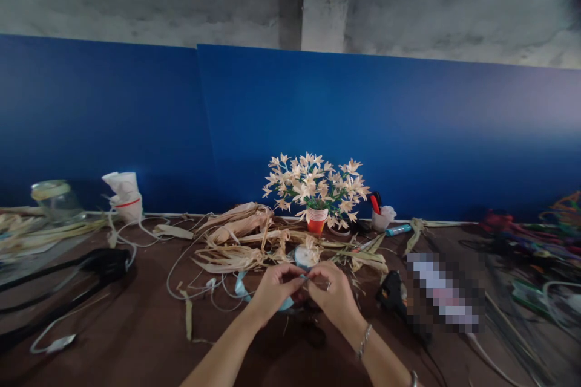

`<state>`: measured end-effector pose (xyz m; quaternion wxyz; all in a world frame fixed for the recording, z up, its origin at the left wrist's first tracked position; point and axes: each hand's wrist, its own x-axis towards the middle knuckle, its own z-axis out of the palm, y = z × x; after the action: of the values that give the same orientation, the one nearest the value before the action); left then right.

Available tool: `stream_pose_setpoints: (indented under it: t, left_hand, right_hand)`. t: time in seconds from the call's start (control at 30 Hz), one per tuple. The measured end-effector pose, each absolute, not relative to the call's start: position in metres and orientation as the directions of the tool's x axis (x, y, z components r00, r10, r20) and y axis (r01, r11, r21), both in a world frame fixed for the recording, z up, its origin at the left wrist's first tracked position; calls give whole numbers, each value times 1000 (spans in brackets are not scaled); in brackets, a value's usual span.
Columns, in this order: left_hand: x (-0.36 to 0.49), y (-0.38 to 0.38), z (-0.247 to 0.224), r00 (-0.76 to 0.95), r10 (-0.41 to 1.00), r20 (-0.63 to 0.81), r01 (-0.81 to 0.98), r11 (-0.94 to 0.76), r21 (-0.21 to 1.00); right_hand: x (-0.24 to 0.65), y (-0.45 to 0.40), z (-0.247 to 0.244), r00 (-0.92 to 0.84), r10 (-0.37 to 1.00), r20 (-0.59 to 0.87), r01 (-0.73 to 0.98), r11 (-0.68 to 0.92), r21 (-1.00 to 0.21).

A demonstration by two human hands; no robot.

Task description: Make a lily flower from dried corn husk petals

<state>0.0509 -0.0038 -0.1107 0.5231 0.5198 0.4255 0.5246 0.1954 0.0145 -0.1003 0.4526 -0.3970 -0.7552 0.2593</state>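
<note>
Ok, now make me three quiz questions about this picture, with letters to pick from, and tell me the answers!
1. Where is the cup of pale flowers?
A. Between the hands
B. At the back of the table
C. On the floor

2. What colour is the board behind the table?
A. Green
B. Red
C. Blue

3. How are the left hand and right hand placed?
A. Close together above the table
B. Far apart at opposite ends
C. Both flat on the table

Answers:
1. B, the cup stands near the board.
2. C, the board shows deep blue.
3. A, they sit side by side, near the dried husks.
</note>
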Motion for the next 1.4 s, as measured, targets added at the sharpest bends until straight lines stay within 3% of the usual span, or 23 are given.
stream_pose_setpoints:
  t: [0.1, 0.2, 0.37, 0.5, 0.6, 0.73, 0.87, 1.0, 1.13, 1.3, 1.4]
  left_hand:
    - [50, -4, -109, 95, 992, 80, -106, -70, 992]
    - [49, -6, -107, 116, 991, 63, -118, -49, 992]
    - [50, -10, -103, 146, 986, 81, -144, -60, 988]
    - [51, -11, -103, 146, 980, 133, -83, -122, 989]
    - [50, -10, -104, 113, 979, 167, 29, -171, 985]
    - [50, -7, -107, 52, 979, 196, 116, -201, 973]
    - [49, -5, -110, 47, 980, 194, 137, -199, 970]
    - [49, -3, -112, 86, 986, 140, 67, -146, 987]
    - [48, -2, -111, 120, 987, 109, -50, -103, 993]
    - [48, -7, -107, 139, 986, 91, -85, -80, 993]
    - [49, -9, -105, 161, 982, 98, -88, -85, 992]
  right_hand:
    - [194, 18, -103, -300, 917, 263, 215, 333, -918]
    - [194, 21, -108, -388, 921, 32, 52, 56, -997]
    - [199, 26, -115, -522, 852, -39, -140, -131, -981]
    - [198, 24, -114, -526, 850, -27, -58, -67, -996]
    - [195, 18, -108, -421, 900, 116, 124, 184, -975]
    - [192, 8, -102, -292, 843, 451, 397, 536, -745]
    - [192, 4, -100, -290, 778, 557, 537, 614, -578]
    - [193, 6, -100, -283, 793, 540, 526, 599, -604]
    - [193, 11, -102, -280, 852, 441, 367, 520, -771]
    - [193, 17, -106, -356, 923, 148, 143, 210, -967]
    - [195, 18, -106, -454, 891, 3, 53, 30, -998]
